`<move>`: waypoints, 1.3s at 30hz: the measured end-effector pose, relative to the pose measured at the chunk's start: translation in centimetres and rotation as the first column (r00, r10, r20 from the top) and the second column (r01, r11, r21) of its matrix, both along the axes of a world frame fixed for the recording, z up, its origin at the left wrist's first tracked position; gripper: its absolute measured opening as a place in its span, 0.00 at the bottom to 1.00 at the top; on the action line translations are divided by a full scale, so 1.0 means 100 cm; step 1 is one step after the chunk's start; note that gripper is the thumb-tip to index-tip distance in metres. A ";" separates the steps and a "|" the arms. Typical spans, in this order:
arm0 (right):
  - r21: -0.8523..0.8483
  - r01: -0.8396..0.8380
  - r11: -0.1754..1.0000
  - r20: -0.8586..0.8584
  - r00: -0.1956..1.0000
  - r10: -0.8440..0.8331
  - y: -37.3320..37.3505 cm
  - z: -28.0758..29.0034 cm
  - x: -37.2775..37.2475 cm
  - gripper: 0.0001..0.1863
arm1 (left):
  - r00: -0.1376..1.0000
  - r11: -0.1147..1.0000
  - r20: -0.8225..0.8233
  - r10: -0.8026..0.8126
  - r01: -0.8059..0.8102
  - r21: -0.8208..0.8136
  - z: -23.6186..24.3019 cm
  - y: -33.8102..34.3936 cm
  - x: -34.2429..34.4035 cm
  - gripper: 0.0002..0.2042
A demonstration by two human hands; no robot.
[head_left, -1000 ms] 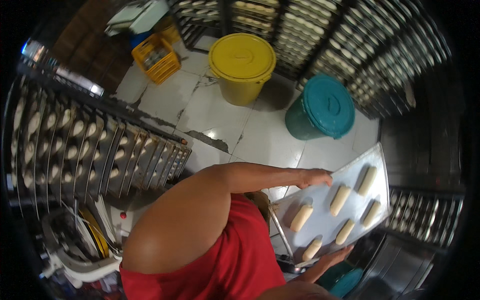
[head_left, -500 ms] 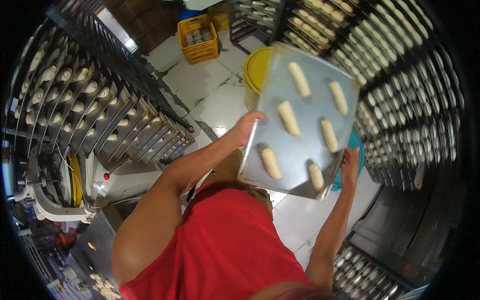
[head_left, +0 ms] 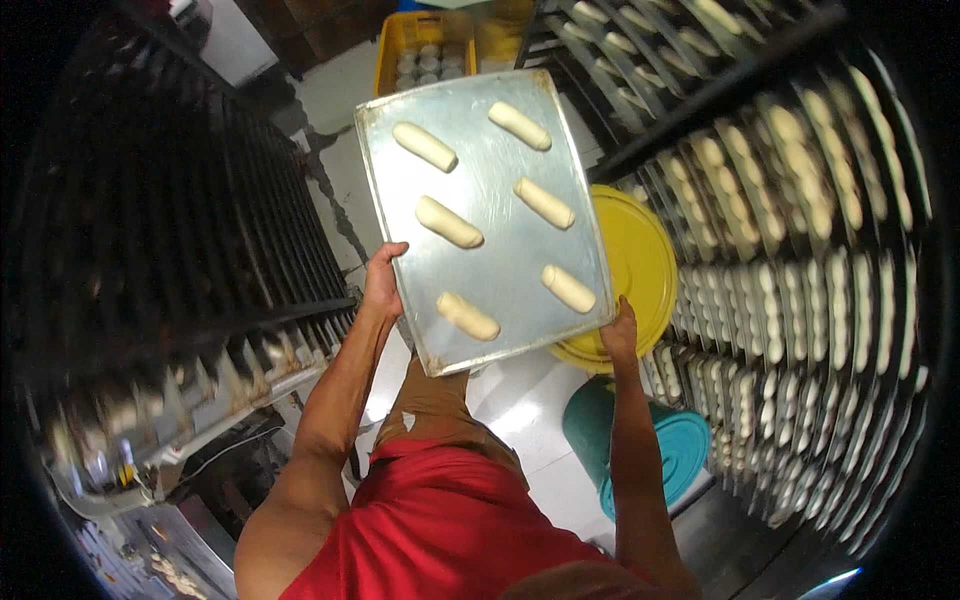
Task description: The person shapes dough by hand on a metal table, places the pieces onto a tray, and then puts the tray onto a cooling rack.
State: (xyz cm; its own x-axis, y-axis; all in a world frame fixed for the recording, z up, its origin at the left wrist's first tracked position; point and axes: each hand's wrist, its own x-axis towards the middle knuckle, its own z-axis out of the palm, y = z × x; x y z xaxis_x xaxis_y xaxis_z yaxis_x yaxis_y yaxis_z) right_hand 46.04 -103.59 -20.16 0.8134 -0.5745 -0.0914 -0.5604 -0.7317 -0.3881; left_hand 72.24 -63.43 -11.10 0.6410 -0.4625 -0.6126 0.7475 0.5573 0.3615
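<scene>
A person in a red top [head_left: 450,520] holds a metal baking tray [head_left: 490,270] across the upper middle of the frame, with six pieces of pale dough [head_left: 448,222] lying apart from one another on it in two rows of three. The left hand [head_left: 384,283] has the tray's left edge, its thumb over the rim and its other fingers mostly hidden. The right hand [head_left: 621,330] grips the lower right corner, its fingers partly out of sight; how far they curl beneath cannot be told. Behind the tray's right edge sits a lidded yellow bin [head_left: 645,270], with a lidded teal bin [head_left: 682,455] below it, partly behind the right forearm. A yellow-orange crate [head_left: 388,50] of round items shows at the top. Racks of dough [head_left: 780,300] fill the right side of the frame; a dark, blurred rack [head_left: 200,200] stands at upper left.
</scene>
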 end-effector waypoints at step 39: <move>0.380 0.236 0.894 -0.451 0.891 -0.044 -0.016 -0.035 0.080 0.65 | 0.968 0.967 0.005 0.250 -0.250 0.046 -0.272 -0.358 0.276 0.24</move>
State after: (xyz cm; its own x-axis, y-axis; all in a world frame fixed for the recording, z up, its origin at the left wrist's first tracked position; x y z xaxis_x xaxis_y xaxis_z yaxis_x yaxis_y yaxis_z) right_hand 54.09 -105.18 -23.69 0.5540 -0.5083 -0.6593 -0.8225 -0.4569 -0.3388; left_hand 99.81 -99.25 -38.26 0.7324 -0.2589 -0.6298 0.5866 0.7095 0.3905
